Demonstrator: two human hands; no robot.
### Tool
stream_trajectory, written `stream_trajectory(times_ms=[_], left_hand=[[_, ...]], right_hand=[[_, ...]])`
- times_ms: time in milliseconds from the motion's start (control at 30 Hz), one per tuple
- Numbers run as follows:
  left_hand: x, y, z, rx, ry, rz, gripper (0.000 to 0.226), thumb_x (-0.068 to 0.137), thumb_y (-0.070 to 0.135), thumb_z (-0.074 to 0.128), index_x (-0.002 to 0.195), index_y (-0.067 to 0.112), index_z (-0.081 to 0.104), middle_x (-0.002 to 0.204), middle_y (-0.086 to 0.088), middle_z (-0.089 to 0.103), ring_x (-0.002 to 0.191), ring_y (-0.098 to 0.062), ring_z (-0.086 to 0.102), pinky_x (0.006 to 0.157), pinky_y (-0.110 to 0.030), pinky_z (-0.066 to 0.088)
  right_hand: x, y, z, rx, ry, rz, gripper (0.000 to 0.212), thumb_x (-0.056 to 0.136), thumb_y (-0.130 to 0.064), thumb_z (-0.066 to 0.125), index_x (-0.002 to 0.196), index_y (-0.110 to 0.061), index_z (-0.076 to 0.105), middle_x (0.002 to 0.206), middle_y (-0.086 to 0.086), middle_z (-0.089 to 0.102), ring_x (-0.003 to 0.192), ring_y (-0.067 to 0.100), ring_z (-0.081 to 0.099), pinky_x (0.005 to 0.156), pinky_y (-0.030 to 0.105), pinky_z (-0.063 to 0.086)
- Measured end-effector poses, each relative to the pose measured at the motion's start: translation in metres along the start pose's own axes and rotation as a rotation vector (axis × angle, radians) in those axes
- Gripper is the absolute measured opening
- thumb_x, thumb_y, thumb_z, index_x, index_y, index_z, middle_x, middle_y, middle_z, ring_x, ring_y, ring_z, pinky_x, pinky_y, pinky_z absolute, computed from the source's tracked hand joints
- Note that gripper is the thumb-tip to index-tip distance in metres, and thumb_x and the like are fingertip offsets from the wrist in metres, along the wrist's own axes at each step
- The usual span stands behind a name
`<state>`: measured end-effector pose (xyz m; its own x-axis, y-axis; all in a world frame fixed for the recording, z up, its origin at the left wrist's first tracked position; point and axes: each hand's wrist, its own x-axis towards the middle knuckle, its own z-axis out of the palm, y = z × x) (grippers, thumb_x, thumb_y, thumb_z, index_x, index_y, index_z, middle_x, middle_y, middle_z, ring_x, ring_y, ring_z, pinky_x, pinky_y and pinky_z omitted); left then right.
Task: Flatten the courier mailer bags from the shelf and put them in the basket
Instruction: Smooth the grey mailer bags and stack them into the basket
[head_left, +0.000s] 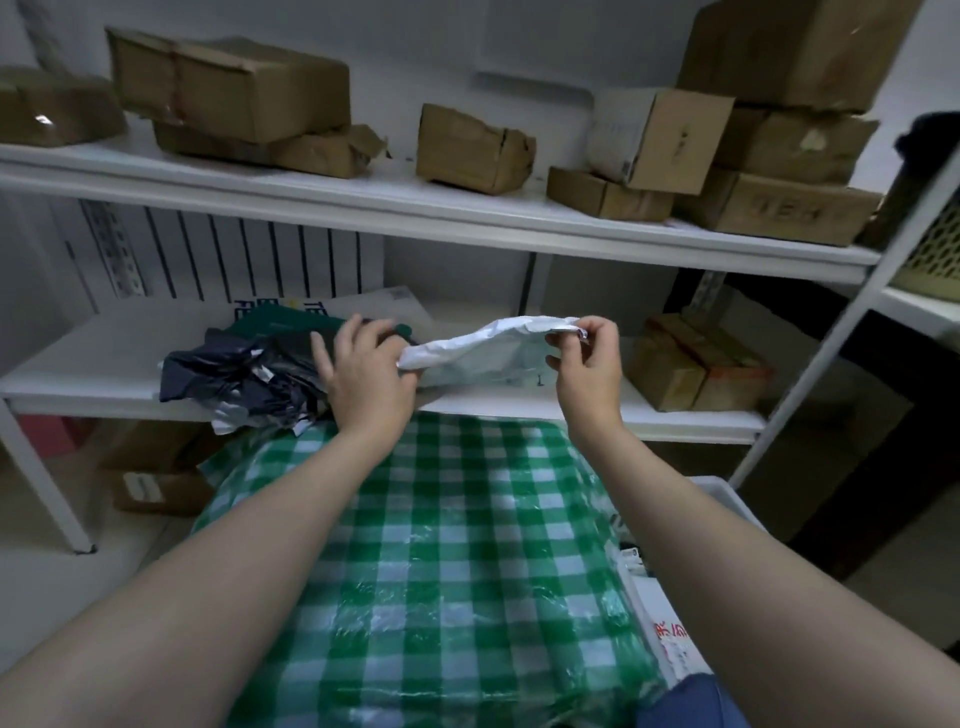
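White mailer bag (480, 345) over the shelf (93, 374): left grip (366, 376) clasps one end, right grip (589, 358) pinches the other

Bare board of the white middle shelf (78, 371) lies left of the heap of crumpled dark grey and green mailer bags (244, 364). Brown cardboard boxes (691, 364) block its right end. The white mailer bag (483, 345) held between left hand (363, 369) and right hand (589, 358) spans the gap. The white upper shelf board (415, 213) caps the opening.
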<state>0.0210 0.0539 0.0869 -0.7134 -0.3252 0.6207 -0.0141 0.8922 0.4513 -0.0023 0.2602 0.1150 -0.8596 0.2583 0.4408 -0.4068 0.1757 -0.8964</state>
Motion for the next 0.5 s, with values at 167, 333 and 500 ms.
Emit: stream_trajectory(times_ms=[167, 333, 500], left_hand=[[-0.004, 0.035, -0.012, -0.223, -0.096, -0.199, 0.018, 0.099, 0.025, 0.045, 0.081, 0.024, 0.050, 0.069, -0.001, 0.055, 0.062, -0.027, 0.052, 0.047, -0.029, 0.028], [-0.010, 0.052, -0.018, -0.516, -0.148, -0.492, 0.031, 0.104, 0.035, 0.040, 0.085, 0.014, 0.052, 0.075, -0.002, 0.053, 0.064, -0.021, 0.047, 0.051, -0.030, 0.031], [-0.029, 0.023, -0.002, -0.775, -0.199, -0.968, 0.039, 0.102, 0.032, 0.046, 0.120, 0.000, 0.058, 0.116, -0.015, 0.064, 0.102, -0.035, 0.063, 0.087, -0.042, 0.054]], right_hand=[[0.001, -0.001, -0.028, -0.169, 0.010, 0.076, 0.065, 0.095, -0.017, 0.058, 0.150, -0.024, 0.023, 0.141, 0.000, 0.040, 0.109, 0.016, 0.057, 0.090, 0.029, 0.051], [-0.010, 0.028, -0.056, -0.524, 0.040, 0.451, 0.068, 0.094, -0.037, 0.056, 0.151, -0.026, 0.021, 0.150, 0.017, 0.027, 0.134, 0.039, 0.032, 0.108, 0.049, 0.036], [-0.030, 0.052, -0.076, -0.405, -0.057, 0.699, 0.081, 0.093, -0.050, 0.053, 0.154, -0.023, 0.007, 0.154, 0.017, 0.028, 0.135, 0.040, 0.036, 0.108, 0.049, 0.036]])
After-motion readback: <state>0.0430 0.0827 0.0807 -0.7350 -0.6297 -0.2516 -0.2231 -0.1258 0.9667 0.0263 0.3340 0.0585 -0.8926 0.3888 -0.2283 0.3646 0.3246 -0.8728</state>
